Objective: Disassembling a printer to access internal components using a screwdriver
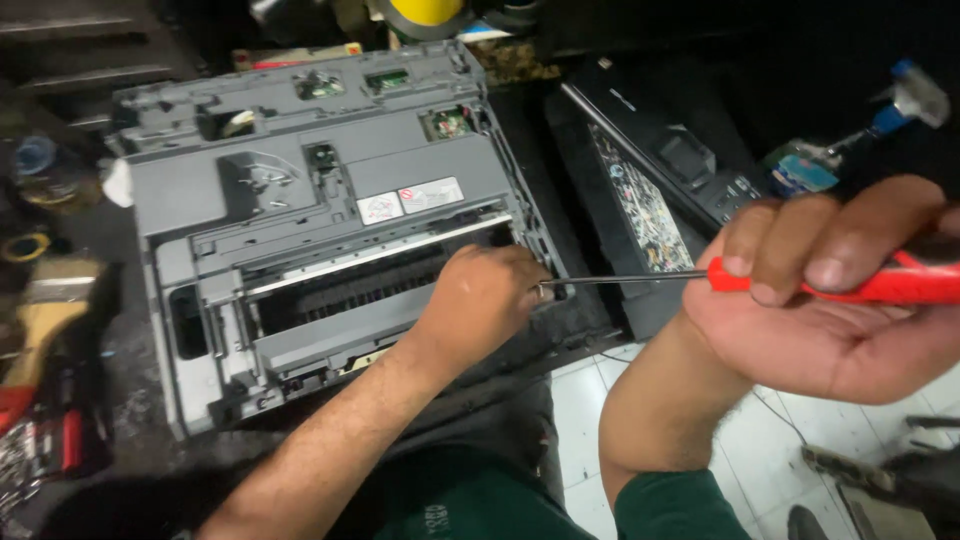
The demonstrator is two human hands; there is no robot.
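Printer chassis (330,200) lies in front of you with its outer covers off: grey inner frame, small green circuit boards along the far edge and the roller channel are all exposed. Teardown looks well along, by my reading; the frame itself is in one piece, and at least the fastener at its right front corner appears left to deal with.

Your right hand (830,300) is wrapped closed around the red handle of a screwdriver (700,277), shaft running level to the left. Your left hand (485,300) sits curled at that right front corner of the chassis, fingers pinched about the tip where it meets the frame. Whether the tip is seated in a screw, cannot tell: hand covers it.

Surface: dark, grimy bench or floor, littered. Paintbrush (45,310) and tape rolls at the left. Second black printer (660,170) just right of the chassis. Blue-capped bottle (850,140) behind it. White tiled floor (780,440) under your right arm.
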